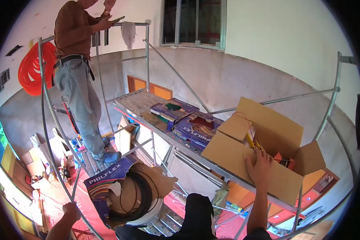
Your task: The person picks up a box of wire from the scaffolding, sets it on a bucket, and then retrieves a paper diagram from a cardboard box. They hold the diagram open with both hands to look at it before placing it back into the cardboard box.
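My right hand (pixel 260 168) is on the front flap of an open cardboard box (pixel 278 124). Its fingertips reach over the flap's upper edge and the thumb lies on the outer side. Inside the box are orange and yellow items, partly hidden. At the lower left, my left hand (pixel 71 211) is closed in a fist beside a bent scaffold tube (pixel 82 218); what it holds, if anything, cannot be made out. Between my arms, close to my legs, a torn Philflex box (pixel 108 180) shows a coil of black cable (pixel 142 196).
Two more torn Philflex boxes (pixel 196 130) lie on the scaffold plank (pixel 136 102). A person (pixel 78 80) stands at the left holding a phone-like device (pixel 118 19). A red-orange hose coil (pixel 36 70) hangs from the frame. Far below is a red-covered floor (pixel 84 196) with materials.
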`<state>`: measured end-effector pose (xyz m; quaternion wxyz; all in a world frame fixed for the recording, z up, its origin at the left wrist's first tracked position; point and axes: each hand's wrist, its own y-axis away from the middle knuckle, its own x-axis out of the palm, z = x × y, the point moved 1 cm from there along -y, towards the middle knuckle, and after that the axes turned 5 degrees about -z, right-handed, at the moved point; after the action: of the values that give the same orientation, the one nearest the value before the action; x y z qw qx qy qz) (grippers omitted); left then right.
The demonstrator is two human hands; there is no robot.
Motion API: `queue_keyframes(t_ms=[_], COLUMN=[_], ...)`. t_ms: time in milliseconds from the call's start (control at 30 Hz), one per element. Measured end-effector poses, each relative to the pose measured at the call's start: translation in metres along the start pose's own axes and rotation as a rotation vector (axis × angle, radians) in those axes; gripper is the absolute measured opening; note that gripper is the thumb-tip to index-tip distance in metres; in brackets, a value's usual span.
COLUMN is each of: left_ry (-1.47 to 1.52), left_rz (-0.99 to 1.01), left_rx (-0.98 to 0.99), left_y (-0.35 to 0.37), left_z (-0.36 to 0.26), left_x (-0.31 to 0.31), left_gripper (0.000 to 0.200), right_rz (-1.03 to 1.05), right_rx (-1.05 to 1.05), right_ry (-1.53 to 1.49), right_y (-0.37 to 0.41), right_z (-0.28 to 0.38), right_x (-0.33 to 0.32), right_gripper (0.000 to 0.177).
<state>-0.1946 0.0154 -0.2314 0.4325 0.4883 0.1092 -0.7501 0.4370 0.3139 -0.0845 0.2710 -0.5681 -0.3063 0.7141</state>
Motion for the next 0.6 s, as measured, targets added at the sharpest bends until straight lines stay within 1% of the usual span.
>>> queue_keyframes(t_ms=[33, 133, 233, 333, 433, 533, 567, 600], left_ry=[0.005, -0.004, -0.023, 0.011, -0.007, 0.05, -0.003, -0.029], left_rz=[0.004, 0.013, 0.041, 0.026, 0.084, 0.019, 0.055, 0.009], left_rx=[0.015, -0.003, 0.02, 0.023, 0.03, 0.025, 0.015, 0.032], left_y=[-0.002, -0.003, 0.007, -0.006, 0.004, -0.002, -0.005, -0.016], left_z=[0.0, -0.001, -0.002, 0.001, -0.001, 0.001, 0.0, 0.006], left_x=[0.001, 0.002, -0.011, 0.006, -0.011, 0.001, 0.002, 0.016], left_gripper=[0.034, 0.034, 0.035, 0.038, 0.04, 0.041, 0.04, 0.048], right_rz=[0.037, 0.039, 0.183, 0.326, 0.314, 0.26, 0.32, 0.391], right_rx=[0.009, -0.037, -0.028, -0.028, -0.083, -0.181, -0.179, -0.164], right_ry=[-0.004, -0.02, 0.02, 0.005, 0.037, 0.04, 0.008, -0.023], right_y=[0.0, -0.001, -0.007, -0.014, -0.011, -0.008, -0.01, -0.022], right_z=[-0.001, -0.008, -0.012, -0.012, -0.018, -0.025, -0.026, -0.025], right_x=[-0.002, 0.002, -0.003, -0.007, 0.002, 0.002, 0.0, -0.009], right_gripper=[0.051, 0.051, 0.053, 0.055, 0.056, 0.057, 0.057, 0.057])
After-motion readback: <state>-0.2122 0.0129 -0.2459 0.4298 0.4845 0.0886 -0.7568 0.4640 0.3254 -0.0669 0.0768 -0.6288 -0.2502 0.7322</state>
